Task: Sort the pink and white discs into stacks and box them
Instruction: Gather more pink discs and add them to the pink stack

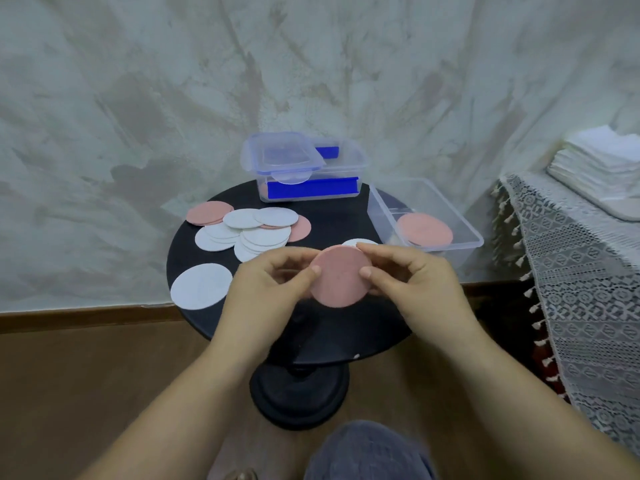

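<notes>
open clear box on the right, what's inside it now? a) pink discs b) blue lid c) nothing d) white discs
a: the open clear box holds pink discs lying flat on its floor, with no white ones seen in it; another pink disc is held between the left hand and the right hand.

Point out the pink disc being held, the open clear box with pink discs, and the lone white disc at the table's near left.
held pink disc (341, 280): head view, centre of its face.
open clear box (464, 227): head view, right rim.
lone white disc (201, 286): head view, centre.
</notes>
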